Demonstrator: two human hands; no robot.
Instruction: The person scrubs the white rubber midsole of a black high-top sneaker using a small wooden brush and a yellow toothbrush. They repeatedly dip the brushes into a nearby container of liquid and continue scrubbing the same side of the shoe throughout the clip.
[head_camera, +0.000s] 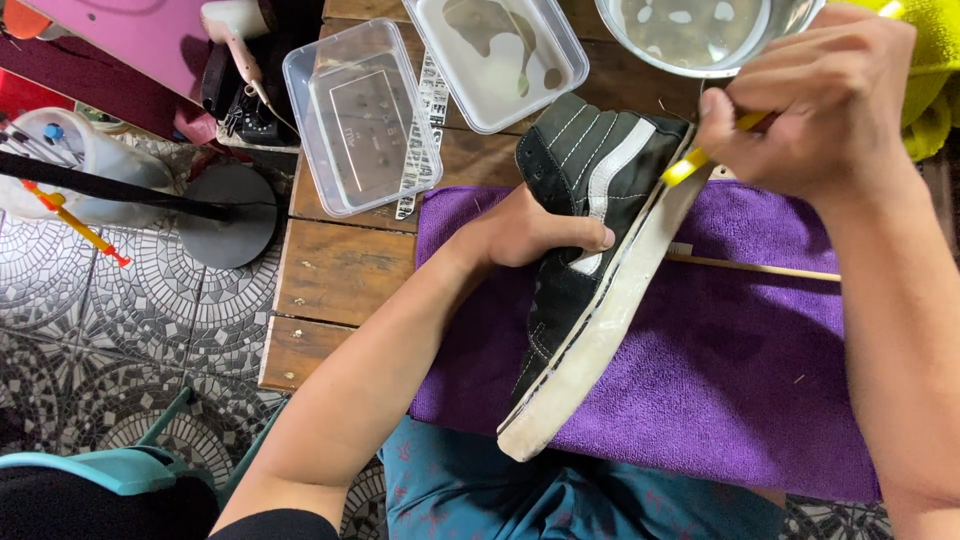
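Observation:
A black high-top sneaker (585, 250) with a white side stripe and a dirty white sole lies tilted on its side over a purple towel (740, 370). My left hand (530, 235) grips its upper, thumb across the side stripe. My right hand (815, 95) is closed on a yellow-handled brush (690, 165), whose tip touches the sole's edge near the heel.
A thin wooden stick (760, 268) lies on the towel. Two clear plastic containers (360, 115) (495, 55) and a metal bowl of water (700, 35) stand at the back of the wooden table (340, 270). A yellow cloth (930, 70) is at the far right. Patterned tile floor lies left.

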